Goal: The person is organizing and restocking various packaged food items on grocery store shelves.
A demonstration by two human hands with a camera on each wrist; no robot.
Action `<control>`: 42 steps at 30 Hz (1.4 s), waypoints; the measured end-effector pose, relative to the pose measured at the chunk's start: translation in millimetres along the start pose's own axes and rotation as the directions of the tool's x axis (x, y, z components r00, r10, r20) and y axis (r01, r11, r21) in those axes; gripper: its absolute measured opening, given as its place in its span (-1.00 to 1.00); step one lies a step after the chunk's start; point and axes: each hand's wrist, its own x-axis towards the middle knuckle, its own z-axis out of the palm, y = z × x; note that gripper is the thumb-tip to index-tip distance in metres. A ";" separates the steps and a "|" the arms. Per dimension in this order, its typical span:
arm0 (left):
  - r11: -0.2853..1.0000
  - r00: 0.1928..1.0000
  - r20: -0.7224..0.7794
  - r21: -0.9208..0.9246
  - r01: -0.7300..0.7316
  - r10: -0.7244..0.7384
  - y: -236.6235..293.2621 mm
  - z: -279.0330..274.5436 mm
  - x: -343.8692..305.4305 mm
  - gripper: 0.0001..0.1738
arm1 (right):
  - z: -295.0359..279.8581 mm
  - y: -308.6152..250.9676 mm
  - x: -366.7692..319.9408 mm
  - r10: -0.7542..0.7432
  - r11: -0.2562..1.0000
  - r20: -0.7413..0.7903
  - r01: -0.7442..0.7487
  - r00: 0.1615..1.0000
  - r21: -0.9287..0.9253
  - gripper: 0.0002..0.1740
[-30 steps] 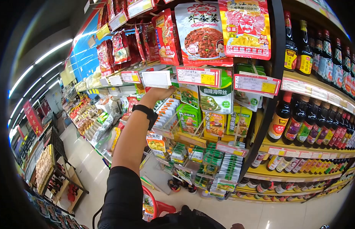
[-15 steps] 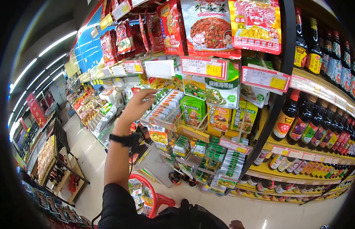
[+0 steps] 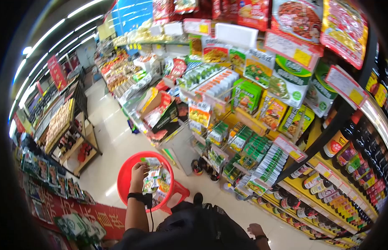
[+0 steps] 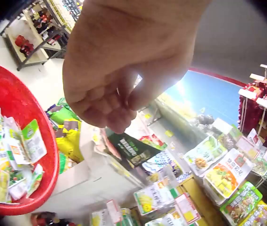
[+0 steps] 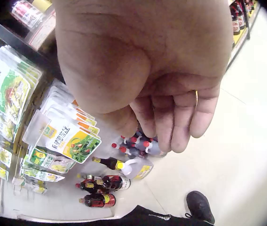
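Note:
My left hand (image 3: 139,171) is over the red basket (image 3: 124,177), which holds several food packets (image 3: 164,183). In the left wrist view this hand (image 4: 124,89) hangs with loosely curled fingers, and no item shows in it; the basket (image 4: 41,110) is off to its left. My right hand (image 3: 255,229) hangs low at my side, away from the shelves. The right wrist view shows its relaxed, slightly bent fingers with nothing in them; this hand (image 5: 147,75) has hanging packets (image 5: 70,141) beyond it on the left.
Hanging packets (image 3: 287,81) and price tags project from the rack at centre right. Sauce bottles (image 3: 342,135) line the shelves on the right. A cardboard display box (image 3: 162,109) stands beyond the basket, and an egg stand (image 3: 60,121) is on the left.
My left hand has moved from behind the price tags, past the small packets, down to the basket. The head view has shifted, bringing the whole basket into sight. The right hand stays low.

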 end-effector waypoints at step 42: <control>0.748 0.905 0.168 0.630 0.206 -0.391 -304.3 -212.3 103.5 -0.33 | 220.8 -22.5 -190.5 -0.097 0.945 -0.050 0.077 0.994 -0.317 -0.62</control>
